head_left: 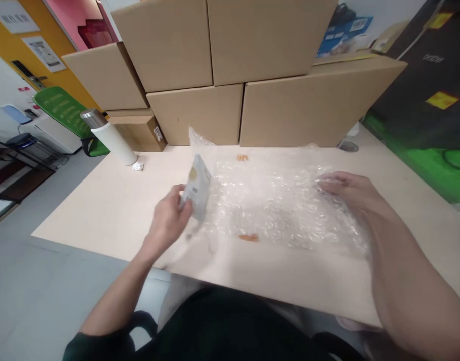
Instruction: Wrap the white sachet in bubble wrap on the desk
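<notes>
A clear sheet of bubble wrap (267, 200) lies spread across the table in front of me. My right hand (342, 188) pinches its right edge, fingers closed on the plastic. At the sheet's left end, my left hand (171, 215) grips a flat pale grey packet (199, 188) with a yellow round mark, held tilted up on edge. Bubble wrap rises behind and beside this packet; whether the left fingers also hold the plastic, I cannot tell. Two small orange-brown patches, one at the back (242, 157) and one nearer me (248, 236), show at the wrap's edges.
Stacked cardboard boxes (199, 118) line the table's back edge. A white bottle with a metal cap (115, 143) stands at the back left beside a crumpled white scrap (138, 166). Behind it are a green chair (64, 110) and a small brown box (134, 133).
</notes>
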A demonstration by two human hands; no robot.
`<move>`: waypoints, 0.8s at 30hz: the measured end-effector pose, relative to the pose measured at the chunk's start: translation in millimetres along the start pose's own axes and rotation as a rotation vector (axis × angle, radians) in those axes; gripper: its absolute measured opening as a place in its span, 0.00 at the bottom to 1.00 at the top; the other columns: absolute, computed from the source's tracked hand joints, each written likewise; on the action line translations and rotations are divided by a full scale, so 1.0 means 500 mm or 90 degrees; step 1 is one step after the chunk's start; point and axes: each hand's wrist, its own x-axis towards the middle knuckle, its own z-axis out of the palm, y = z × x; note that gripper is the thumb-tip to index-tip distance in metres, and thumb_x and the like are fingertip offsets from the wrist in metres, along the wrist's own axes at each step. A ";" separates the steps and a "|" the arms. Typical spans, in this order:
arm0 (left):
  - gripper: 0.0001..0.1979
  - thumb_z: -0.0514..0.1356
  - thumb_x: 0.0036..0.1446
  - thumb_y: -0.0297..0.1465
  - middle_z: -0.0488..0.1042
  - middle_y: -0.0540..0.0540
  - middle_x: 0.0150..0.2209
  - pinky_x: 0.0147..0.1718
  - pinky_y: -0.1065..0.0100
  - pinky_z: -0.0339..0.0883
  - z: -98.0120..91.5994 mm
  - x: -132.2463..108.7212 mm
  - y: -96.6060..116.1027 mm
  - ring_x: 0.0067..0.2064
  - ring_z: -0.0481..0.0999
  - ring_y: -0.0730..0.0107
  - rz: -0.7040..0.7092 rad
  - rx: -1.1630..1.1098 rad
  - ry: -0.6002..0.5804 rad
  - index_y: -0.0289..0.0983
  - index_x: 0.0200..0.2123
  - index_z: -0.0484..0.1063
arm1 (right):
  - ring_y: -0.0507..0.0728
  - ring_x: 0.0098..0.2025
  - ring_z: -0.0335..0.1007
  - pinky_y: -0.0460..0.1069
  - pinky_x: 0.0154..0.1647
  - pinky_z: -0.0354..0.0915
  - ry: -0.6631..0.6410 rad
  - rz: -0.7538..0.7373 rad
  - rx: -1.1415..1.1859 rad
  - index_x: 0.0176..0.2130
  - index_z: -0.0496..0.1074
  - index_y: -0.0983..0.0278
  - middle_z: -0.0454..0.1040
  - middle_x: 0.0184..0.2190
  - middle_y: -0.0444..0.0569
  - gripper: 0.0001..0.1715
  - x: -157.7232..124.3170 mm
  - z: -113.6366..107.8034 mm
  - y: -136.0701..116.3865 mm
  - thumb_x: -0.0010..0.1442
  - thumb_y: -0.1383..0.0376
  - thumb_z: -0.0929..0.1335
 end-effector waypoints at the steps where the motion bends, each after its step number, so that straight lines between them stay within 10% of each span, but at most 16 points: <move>1: 0.17 0.57 0.60 0.34 0.74 0.49 0.28 0.29 0.65 0.64 0.015 -0.003 0.026 0.28 0.74 0.63 0.039 0.046 -0.008 0.39 0.52 0.68 | 0.51 0.22 0.61 0.46 0.23 0.57 0.001 -0.003 0.003 0.32 0.76 0.63 0.71 0.21 0.44 0.05 0.001 0.000 0.001 0.51 0.70 0.74; 10: 0.09 0.55 0.63 0.27 0.75 0.33 0.42 0.34 0.57 0.69 0.209 -0.008 0.180 0.39 0.80 0.47 0.115 0.269 -0.321 0.34 0.47 0.67 | 0.50 0.23 0.61 0.45 0.23 0.56 -0.025 0.006 0.018 0.30 0.74 0.65 0.69 0.20 0.43 0.06 0.006 -0.002 0.006 0.50 0.72 0.73; 14: 0.21 0.58 0.63 0.45 0.74 0.31 0.42 0.35 0.54 0.69 0.220 -0.011 0.165 0.39 0.79 0.43 0.135 0.168 -0.326 0.33 0.48 0.67 | 0.52 0.27 0.64 0.47 0.28 0.59 -0.044 -0.037 -0.047 0.35 0.74 0.66 0.72 0.26 0.46 0.08 0.020 -0.020 0.014 0.51 0.69 0.73; 19: 0.23 0.53 0.64 0.49 0.74 0.35 0.40 0.35 0.57 0.69 0.191 -0.019 0.134 0.37 0.77 0.53 0.174 0.057 -0.337 0.35 0.49 0.68 | 0.66 0.58 0.63 0.62 0.60 0.57 0.180 -0.339 -0.326 0.54 0.70 0.67 0.69 0.54 0.62 0.23 -0.031 0.008 -0.030 0.60 0.62 0.69; 24: 0.19 0.52 0.66 0.42 0.74 0.39 0.40 0.39 0.58 0.70 0.158 -0.033 0.139 0.39 0.77 0.55 0.172 0.036 -0.372 0.36 0.52 0.69 | 0.62 0.53 0.68 0.60 0.55 0.65 -0.192 -0.580 -0.245 0.51 0.72 0.62 0.73 0.51 0.56 0.20 -0.156 0.171 -0.044 0.70 0.55 0.60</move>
